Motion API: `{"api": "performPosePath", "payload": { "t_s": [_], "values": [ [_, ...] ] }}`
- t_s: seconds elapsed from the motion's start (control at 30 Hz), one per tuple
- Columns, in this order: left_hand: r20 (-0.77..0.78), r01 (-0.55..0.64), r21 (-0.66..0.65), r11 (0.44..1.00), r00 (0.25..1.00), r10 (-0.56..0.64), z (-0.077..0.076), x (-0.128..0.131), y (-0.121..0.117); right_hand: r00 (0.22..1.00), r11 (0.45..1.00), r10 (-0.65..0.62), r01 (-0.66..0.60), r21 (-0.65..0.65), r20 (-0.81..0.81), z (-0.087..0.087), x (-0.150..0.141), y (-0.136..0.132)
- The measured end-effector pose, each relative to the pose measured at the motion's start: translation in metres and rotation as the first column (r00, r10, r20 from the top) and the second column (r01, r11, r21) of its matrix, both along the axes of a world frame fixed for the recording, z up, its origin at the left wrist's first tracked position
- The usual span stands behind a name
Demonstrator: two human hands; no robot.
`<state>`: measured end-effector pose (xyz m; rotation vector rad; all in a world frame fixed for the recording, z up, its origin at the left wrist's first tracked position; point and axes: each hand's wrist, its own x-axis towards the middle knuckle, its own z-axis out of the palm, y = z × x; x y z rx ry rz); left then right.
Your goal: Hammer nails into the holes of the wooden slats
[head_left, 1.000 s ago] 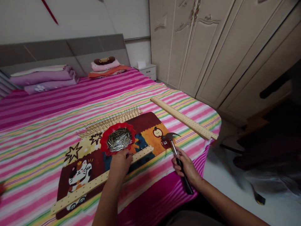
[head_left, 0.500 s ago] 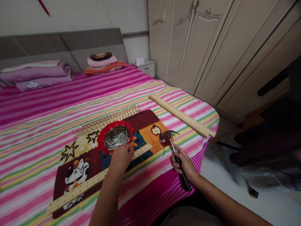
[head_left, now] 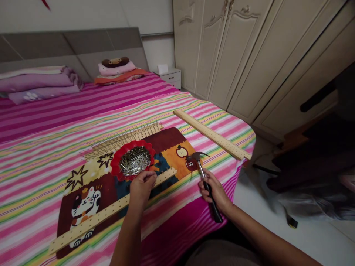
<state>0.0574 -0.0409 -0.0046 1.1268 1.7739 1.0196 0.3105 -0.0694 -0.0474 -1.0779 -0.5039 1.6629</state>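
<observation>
My right hand is wrapped round the black handle of a claw hammer, its metal head over the right end of a patterned mat. At the near rim of a red scalloped bowl, my left hand is closed in a pinch; what its fingertips hold is hidden or too small to name. Loose nails fill the bowl. Below that hand a pale wooden strip with holes lies across the mat, and a few small nails stand near its right end.
Behind the bowl lie wooden strips with many nails standing in them. More drilled strips rest at the bed's right edge. Folded bedding is stacked by the headboard. A wardrobe stands to the right.
My left hand has drawn slightly left and back, and its thumb and fingers now show in a pinch. The right hand still holds the hammer. The whole view has shifted a little.
</observation>
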Motion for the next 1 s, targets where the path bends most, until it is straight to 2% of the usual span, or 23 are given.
{"api": "performPosePath", "payload": {
  "t_s": [0.13,0.33,0.4,0.53,0.63,0.73,0.8,0.87,1.0],
  "values": [
    [-0.222,0.029,0.098,0.995,0.975,-0.007,0.005,0.001,-0.003,1.0,1.0,0.004,-0.004,0.009,0.006,-0.001,0.0,0.0],
    [-0.498,0.154,0.169,0.973,0.866,-0.051,0.012,0.011,-0.001,1.0,1.0,-0.006,0.006,0.003,0.011,-0.001,0.0,0.0],
    [-0.525,0.172,0.168,0.971,0.849,-0.06,0.011,0.014,-0.001,1.0,1.0,-0.008,0.008,0.003,0.017,0.0,0.0,-0.001],
    [-0.487,0.155,0.161,0.975,0.871,-0.058,0.006,0.014,-0.002,0.997,1.0,-0.018,0.017,0.018,0.076,0.007,-0.005,-0.006],
    [-0.447,0.142,0.173,0.975,0.893,-0.051,0.001,0.01,-0.004,0.99,0.999,0.012,-0.016,0.03,0.142,0.026,-0.011,-0.013],
    [-0.412,0.129,0.184,0.974,0.91,-0.043,-0.002,0.007,-0.005,0.968,0.986,0.138,-0.155,0.064,0.21,0.052,-0.017,-0.019],
    [-0.397,0.118,0.19,0.975,0.917,-0.034,-0.003,0.007,-0.005,0.929,0.95,0.245,-0.287,0.122,0.278,0.069,-0.022,-0.019],
    [-0.386,0.108,0.192,0.975,0.922,-0.026,-0.004,0.007,-0.006,0.869,0.885,0.306,-0.41,0.219,0.389,0.081,-0.028,-0.018],
    [-0.374,0.098,0.199,0.975,0.927,-0.017,-0.005,0.01,-0.008,0.737,0.706,0.248,-0.582,0.403,0.628,0.092,-0.038,-0.011]
  ]
}}
